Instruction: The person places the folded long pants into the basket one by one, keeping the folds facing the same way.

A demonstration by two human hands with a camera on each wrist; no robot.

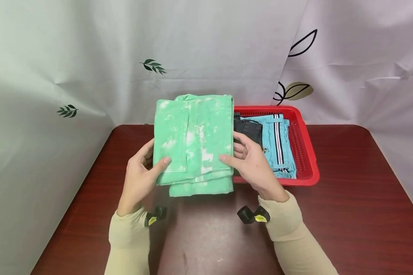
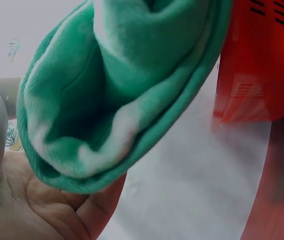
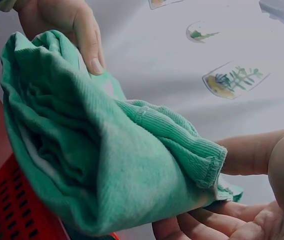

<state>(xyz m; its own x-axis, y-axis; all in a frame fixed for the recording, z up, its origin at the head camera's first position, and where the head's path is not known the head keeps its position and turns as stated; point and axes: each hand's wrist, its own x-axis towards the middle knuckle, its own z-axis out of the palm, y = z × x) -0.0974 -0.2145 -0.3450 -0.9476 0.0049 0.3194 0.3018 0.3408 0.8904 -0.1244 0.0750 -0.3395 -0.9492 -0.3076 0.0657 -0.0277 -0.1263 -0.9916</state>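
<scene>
Folded green pants with white tie-dye patches and a stitched pocket are held up over the table between both hands. At their left edge the left hand grips them, thumb on the front and fingers behind. The right hand holds the right edge the same way, its thumb over the lower corner. In the left wrist view, the rolled layers of the pants hang above the palm. The right wrist view shows the thick folded end of the pants, with fingers of the right hand beneath it.
Behind and right of the pants stands a red plastic basket with perforated walls. It contains folded light-blue pants with a striped band and a folded black garment. The dark reddish table meets a pale patterned curtain at the back.
</scene>
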